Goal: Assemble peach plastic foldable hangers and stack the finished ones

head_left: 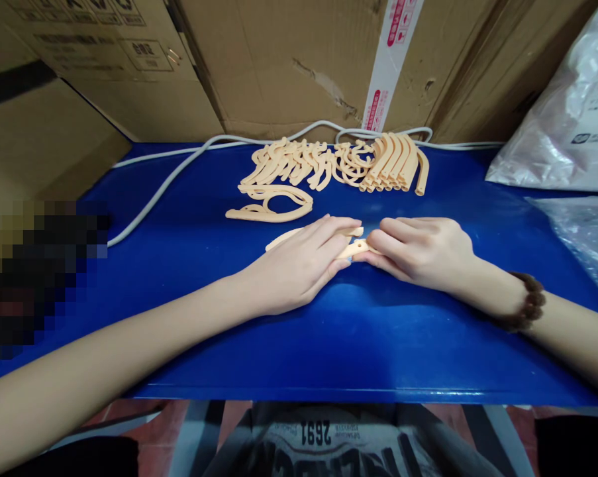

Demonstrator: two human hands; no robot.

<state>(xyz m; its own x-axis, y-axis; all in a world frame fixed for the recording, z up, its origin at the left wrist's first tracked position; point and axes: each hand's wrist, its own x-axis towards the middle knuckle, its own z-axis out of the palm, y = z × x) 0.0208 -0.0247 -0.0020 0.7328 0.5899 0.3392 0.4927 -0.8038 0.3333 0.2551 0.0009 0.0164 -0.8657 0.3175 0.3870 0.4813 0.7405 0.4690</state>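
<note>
Dark brown, bumpy wristband (531, 301); grey garment (323, 447) darkly printed 2691

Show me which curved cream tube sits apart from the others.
The rightmost tube: a gap separates its lower end from the closely packed tubes to its left.

L hand (299, 268) hides pt of cream pc (355, 247); bag (559, 136) cut off, R edge.

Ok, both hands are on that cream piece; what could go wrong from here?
The left hand covers much of the cream piece, so a misfit could go unnoticed. The pinch might slip where the right hand grips near the joint. Loose curved parts lie just beyond, beside the white cable; a tug on it might shift them.
</note>
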